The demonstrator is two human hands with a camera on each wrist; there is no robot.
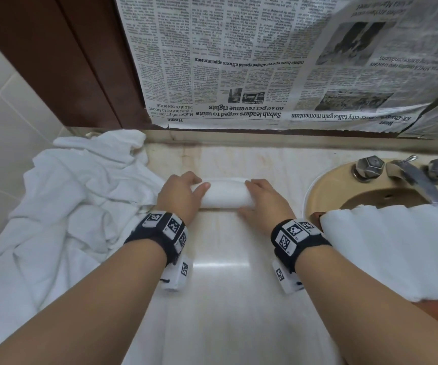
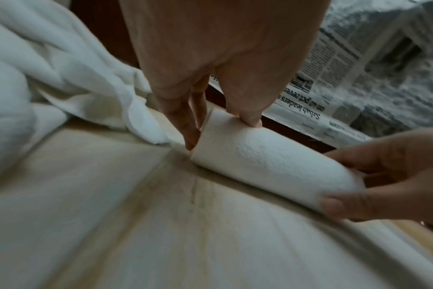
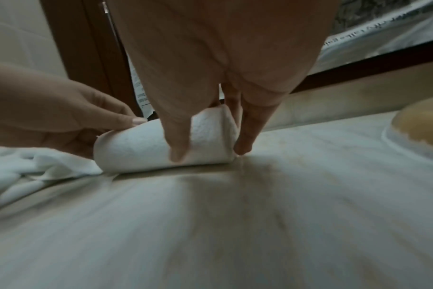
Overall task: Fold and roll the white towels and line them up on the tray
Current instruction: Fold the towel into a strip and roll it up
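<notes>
A tightly rolled white towel [image 1: 225,194] lies crosswise on the marble counter [image 1: 225,299]. My left hand [image 1: 186,193] grips its left end, thumb on top and fingers at the end face [image 2: 193,136]. My right hand [image 1: 261,196] grips the right end, with fingers [image 3: 245,144] curled down around it. A loose heap of unfolded white towels [image 1: 75,206] sits to the left, touching my left wrist. Rolled towels [image 1: 397,248] lie side by side on a brown tray [image 1: 315,216] at the right, mostly hiding it.
The tray rests over a beige sink [image 1: 344,185] with a metal faucet [image 1: 418,177] and two knobs. Newspaper [image 1: 265,61] covers the wall behind the counter. A dark wooden frame [image 1: 80,61] and tiled wall stand at the left.
</notes>
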